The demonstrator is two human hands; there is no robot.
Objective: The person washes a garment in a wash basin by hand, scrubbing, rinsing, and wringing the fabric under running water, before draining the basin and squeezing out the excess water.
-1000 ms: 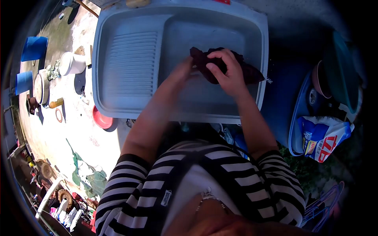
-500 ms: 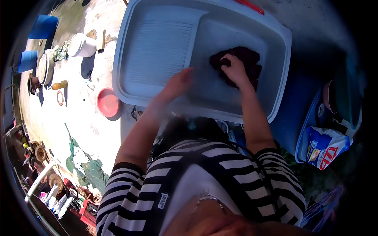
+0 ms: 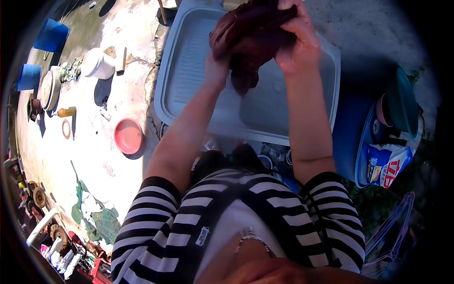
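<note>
A dark maroon cloth (image 3: 253,40) hangs bunched between both hands, raised above the pale washbasin with a ribbed washboard (image 3: 189,75). My right hand (image 3: 300,45) pinches its right side, with the thumb and fingertips pressed into the fabric. On the cloth's left edge is my left hand (image 3: 217,68), closed on it; most of its fingers are hidden behind the folds. One corner of the cloth droops toward the basin's deeper right compartment (image 3: 276,106).
A red bowl (image 3: 128,136) sits on the concrete at left, with a white bucket (image 3: 98,65) and blue barrels (image 3: 51,35) farther off. At right stand a blue container (image 3: 352,128), a detergent bag (image 3: 387,164) and a green basin (image 3: 402,102). Hangers (image 3: 395,227) lie lower right.
The maroon cloth has been lifted out of the basin's right compartment. My left hand, empty before, has moved up onto it, and my right hand has risen with it.
</note>
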